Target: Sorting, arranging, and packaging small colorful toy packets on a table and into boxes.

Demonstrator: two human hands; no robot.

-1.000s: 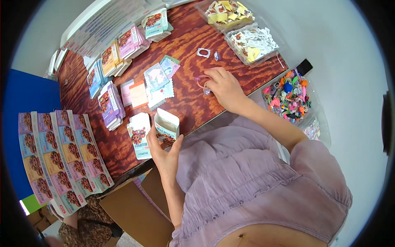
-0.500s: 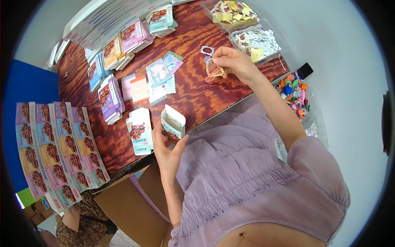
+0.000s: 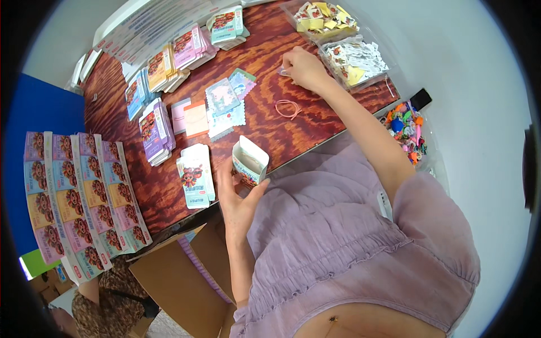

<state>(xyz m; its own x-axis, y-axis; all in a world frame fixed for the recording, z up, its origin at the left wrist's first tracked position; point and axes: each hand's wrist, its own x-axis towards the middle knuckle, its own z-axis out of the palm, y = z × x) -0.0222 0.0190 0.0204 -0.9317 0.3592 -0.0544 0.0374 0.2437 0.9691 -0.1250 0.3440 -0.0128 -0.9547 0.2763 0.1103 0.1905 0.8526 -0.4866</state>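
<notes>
My left hand [image 3: 239, 205] is wrapped round a small printed box [image 3: 251, 163], its white top flap standing up and its mouth facing me. Farther right, my right hand [image 3: 305, 69] is down at the tabletop with fingers bent together. A small pale edge shows at the fingertips; what they hold is hidden. Just below that hand lies a pink elastic band [image 3: 288, 109]. Flattened boxes in pale green [image 3: 195, 176] rest left of the box. Beyond are a clear patterned card [image 3: 222, 96], scalloped-edge cards [image 3: 228, 117] and an orange-edged card [image 3: 196, 119].
Piles of flat boxes, purple [image 3: 156, 132], blue [image 3: 140, 93], yellow [image 3: 164, 69], pink [image 3: 191, 48] and green [image 3: 227, 28], line the wood-grain table [image 3: 265, 67]. Clear trays [image 3: 389, 79] hold paper pieces. A tub of colourful trinkets [image 3: 403, 130] and a cardboard box [image 3: 174, 287] flank me. A person [image 3: 107, 304] sits lower left.
My right hand has moved up and away from me to the tabletop. The yellowish band it held is no longer visible; the pink band shows plainly. My left hand still holds the box, slightly shifted right.
</notes>
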